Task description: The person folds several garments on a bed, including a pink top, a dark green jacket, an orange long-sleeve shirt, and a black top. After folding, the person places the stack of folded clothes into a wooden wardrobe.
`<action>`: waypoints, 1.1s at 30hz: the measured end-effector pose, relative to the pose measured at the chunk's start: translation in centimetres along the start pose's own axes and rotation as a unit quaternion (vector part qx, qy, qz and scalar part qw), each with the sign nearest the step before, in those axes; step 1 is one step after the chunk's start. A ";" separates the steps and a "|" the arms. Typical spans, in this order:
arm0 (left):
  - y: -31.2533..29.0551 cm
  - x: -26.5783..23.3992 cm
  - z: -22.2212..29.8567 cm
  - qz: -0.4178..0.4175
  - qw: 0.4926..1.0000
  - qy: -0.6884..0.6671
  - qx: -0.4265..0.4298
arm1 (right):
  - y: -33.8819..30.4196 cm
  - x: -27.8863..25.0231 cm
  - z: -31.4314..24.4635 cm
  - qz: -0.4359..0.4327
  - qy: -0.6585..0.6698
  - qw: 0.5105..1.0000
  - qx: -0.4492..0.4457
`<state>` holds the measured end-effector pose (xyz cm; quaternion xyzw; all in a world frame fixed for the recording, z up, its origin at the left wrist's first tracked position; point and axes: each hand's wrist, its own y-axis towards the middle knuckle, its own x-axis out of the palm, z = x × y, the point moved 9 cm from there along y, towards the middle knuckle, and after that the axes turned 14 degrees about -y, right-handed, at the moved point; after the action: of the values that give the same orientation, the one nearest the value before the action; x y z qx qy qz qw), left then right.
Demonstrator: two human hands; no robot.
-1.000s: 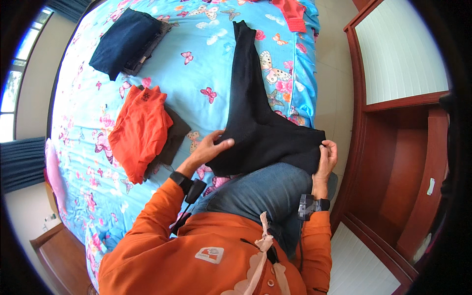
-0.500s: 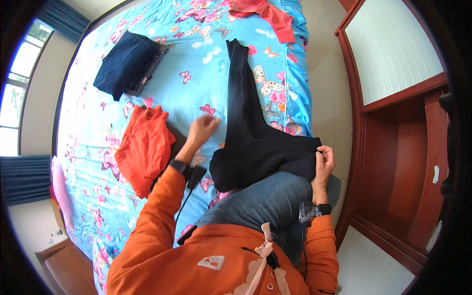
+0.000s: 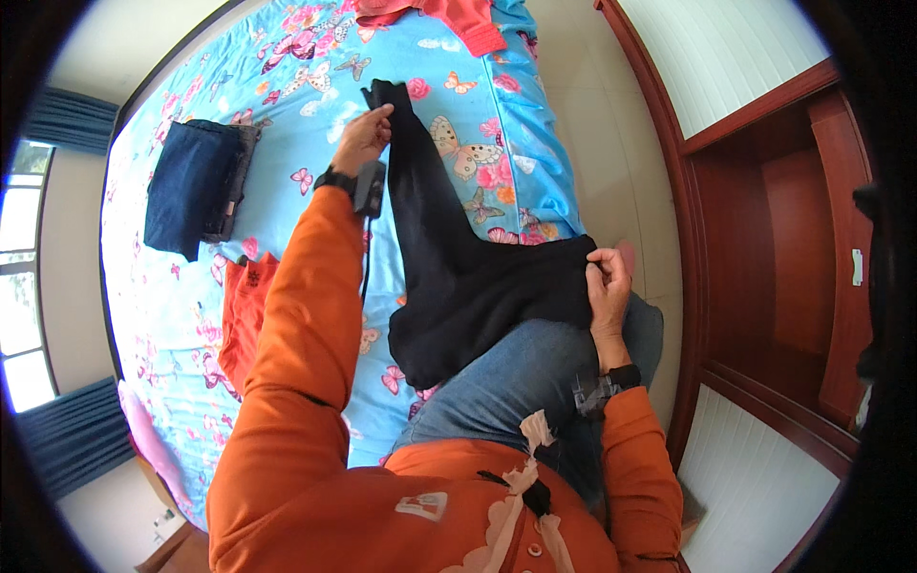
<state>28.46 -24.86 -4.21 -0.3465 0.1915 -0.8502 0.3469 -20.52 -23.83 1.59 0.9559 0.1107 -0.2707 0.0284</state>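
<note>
A black garment [image 3: 468, 296] lies spread across the bed's near right part, its lower edge against my jeans-clad leg. From its wide part a long narrow piece, like a sleeve or a leg, stretches away toward the far side. My left hand [image 3: 363, 140] reaches to the far end of that piece, fingers closed on its left edge near the tip. At the garment's right corner, by the bed's edge, my right hand [image 3: 609, 289] pinches the cloth between thumb and fingers.
Folded dark blue jeans [image 3: 191, 186] lie stacked at the left on the flowered blue bedsheet [image 3: 315, 224]. An orange garment [image 3: 244, 310] is partly hidden behind my left arm. Another coral garment [image 3: 463, 24] lies at the far edge. A reddish wooden cabinet [image 3: 764, 258] stands right.
My left hand has moved from above the bed, left of the black garment, up to its far tip and closed there. My right hand keeps hold of the right corner. The view has shifted.
</note>
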 end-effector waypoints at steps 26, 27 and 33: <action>-36.4 4.7 -11.9 -0.260 0.846 0.450 0.120 | -1.6 -1.9 -0.6 0.047 0.062 0.996 -0.046; -34.9 6.7 -11.5 -0.292 0.843 0.413 0.185 | -1.7 -1.9 -0.6 0.046 0.070 0.995 -0.045; -26.3 1.2 -17.3 -0.136 0.897 0.400 0.130 | -1.8 -2.0 -0.3 0.043 0.035 0.998 -0.025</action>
<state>3.35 -6.18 -0.65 0.0479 0.1528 -0.9733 0.1643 -22.41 -22.39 2.87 0.9677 0.0769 -0.2323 0.0600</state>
